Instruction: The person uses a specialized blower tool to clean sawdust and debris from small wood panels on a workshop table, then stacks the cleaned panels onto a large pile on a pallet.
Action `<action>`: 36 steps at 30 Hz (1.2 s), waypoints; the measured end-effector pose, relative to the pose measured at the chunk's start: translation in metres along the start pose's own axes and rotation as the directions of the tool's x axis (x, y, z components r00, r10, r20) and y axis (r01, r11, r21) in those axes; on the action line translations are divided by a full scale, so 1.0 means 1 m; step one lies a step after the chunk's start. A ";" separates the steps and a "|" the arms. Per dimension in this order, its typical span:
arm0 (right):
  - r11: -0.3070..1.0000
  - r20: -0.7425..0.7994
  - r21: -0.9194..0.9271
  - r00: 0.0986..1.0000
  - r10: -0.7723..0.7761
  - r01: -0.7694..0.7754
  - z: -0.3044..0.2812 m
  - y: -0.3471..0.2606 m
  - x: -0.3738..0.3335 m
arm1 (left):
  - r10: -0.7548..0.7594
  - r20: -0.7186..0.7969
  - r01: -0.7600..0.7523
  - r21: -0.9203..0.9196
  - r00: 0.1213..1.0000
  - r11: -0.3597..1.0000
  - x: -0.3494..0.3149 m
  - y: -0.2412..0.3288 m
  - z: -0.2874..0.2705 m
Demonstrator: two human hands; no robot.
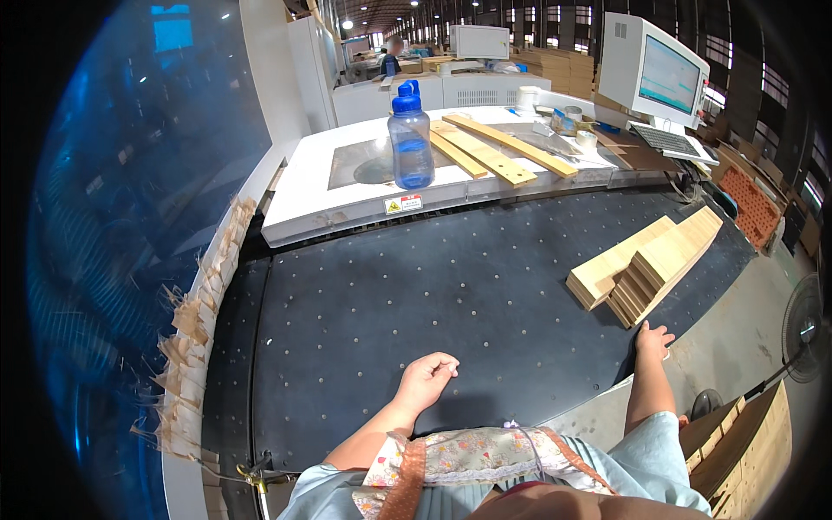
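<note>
My left hand (427, 380) is curled into a loose fist above the near part of the dark worktable (373, 303). Nothing shows sticking out of its fingers. At the table's right edge, my right hand (653, 341) has its fingers apart. One fingertip is at the near end of a stack of pale wooden boards (667, 269); whether it touches is hard to tell. A second bundle of wooden boards (620, 260) lies against that stack on its left, and both slant away to the far right.
Beyond the worktable, a white machine bed (303, 191) carries a blue water bottle (410, 143) and three loose wooden slats (485, 149). A computer monitor (663, 78) and keyboard (666, 139) stand far right. A floor fan (802, 329) and leaning boards (750, 455) are at right.
</note>
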State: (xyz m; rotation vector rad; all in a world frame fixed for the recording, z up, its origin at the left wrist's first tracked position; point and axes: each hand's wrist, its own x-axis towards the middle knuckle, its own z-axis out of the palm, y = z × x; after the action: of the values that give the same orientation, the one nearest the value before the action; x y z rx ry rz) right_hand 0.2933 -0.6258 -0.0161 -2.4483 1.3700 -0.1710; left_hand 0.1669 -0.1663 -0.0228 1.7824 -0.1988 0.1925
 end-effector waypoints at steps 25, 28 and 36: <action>0.999 0.010 0.039 1.000 0.016 -0.016 -0.003 -0.002 -0.002 | -0.060 0.080 0.060 0.005 0.995 0.998 -0.002 0.008 0.000; 0.999 0.014 0.035 1.000 0.002 -0.002 -0.002 -0.001 0.000 | -0.061 0.090 0.059 0.021 0.994 0.998 -0.001 0.006 0.002; 1.000 0.003 0.023 1.000 0.003 -0.003 -0.002 -0.002 -0.001 | -0.066 0.085 0.067 -0.015 0.994 0.998 -0.003 0.009 0.003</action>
State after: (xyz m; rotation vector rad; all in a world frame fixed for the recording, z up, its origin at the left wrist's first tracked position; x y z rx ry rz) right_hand 0.2946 -0.6245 -0.0138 -2.4268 1.3625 -0.1813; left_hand 0.1621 -0.1708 -0.0153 1.7780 -0.2008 0.0669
